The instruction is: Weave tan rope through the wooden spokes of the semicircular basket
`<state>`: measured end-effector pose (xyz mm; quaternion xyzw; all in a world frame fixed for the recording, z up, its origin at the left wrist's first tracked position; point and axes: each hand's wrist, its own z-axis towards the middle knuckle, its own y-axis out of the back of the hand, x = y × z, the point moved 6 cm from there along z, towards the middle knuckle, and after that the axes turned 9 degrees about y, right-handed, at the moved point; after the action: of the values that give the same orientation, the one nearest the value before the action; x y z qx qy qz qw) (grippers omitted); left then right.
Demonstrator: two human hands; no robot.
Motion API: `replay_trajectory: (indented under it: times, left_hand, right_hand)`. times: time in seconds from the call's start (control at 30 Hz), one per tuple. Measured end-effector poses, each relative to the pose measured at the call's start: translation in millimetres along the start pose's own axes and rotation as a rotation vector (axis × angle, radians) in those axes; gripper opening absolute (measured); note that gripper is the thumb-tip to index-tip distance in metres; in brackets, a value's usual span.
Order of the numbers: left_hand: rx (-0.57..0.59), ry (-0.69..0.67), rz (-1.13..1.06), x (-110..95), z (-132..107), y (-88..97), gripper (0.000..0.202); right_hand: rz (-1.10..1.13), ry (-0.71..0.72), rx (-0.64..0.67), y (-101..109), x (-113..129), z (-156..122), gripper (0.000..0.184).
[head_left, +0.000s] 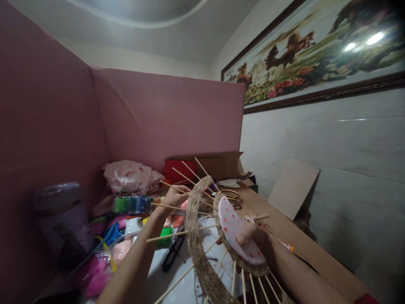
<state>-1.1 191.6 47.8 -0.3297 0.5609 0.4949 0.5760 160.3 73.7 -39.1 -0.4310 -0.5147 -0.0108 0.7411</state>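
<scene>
A round frame of thin wooden sticks radiates between a braided twine band and a smaller inner twine ring. White fabric with pink-red dots covers the centre. My right hand grips this centre, its thumb on the dotted fabric and other fingers partly hidden behind. On the far left side of the frame, my left hand is closed at a stick beside the outer band; its fingertips are partly hidden. The sticks poke out past the outer band.
Coloured clay packets and a black-handled cutter lie on the left. A lilac container stands beyond them. Crumpled pink fabric and a red item sit at the back. Gold-coloured rings lie behind the frame.
</scene>
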Motion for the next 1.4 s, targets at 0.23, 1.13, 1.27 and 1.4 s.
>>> replay_trajectory:
  times: [0.23,1.13,1.27,1.4]
  left_hand:
    - [-0.179,-0.093,-0.01,-4,6,19.6,0.021]
    - [-0.273,-0.118,-0.343,-46,-26,77.2,0.029]
    - [-0.303,-0.095,-0.229,-54,-31,76.5,0.031]
    - [-0.287,-0.076,-0.117,-60,-32,72.0,0.031]
  right_hand:
    - [-0.088,-0.059,-0.017,0,-9,0,0.053]
    - [-0.16,-0.111,-0.207,1,-17,3,0.041]
    - [-0.18,-0.154,-0.213,3,-17,2,0.04]
    - [-0.209,-0.134,-0.248,5,-14,2,0.044]
